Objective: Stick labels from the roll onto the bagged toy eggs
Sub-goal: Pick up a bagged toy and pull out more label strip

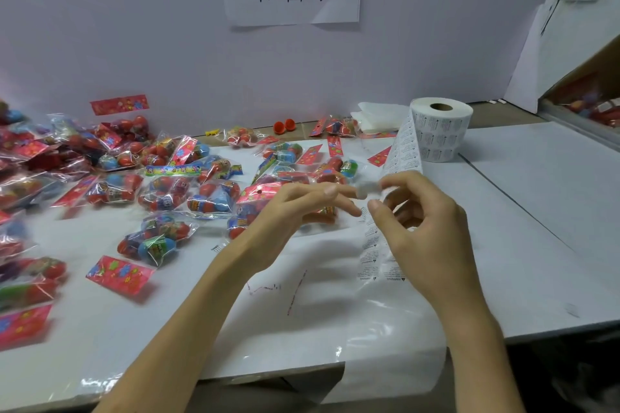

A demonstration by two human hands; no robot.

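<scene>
While the strip [404,157] trails from the roll [441,127] standing far right on the table [536,211], the right hand [426,228] curls fingers and thumb round it. Just beside it, the left hand [302,208], fingers straight, touches a blurred label [362,193] with a fingertip. Bagged eggs [161,238] lie scattered left and centre.

My left hand [292,211] and right hand [429,225].
Forearms [188,312] bare along their visible length; fingernails [330,190] short and plain.
</scene>
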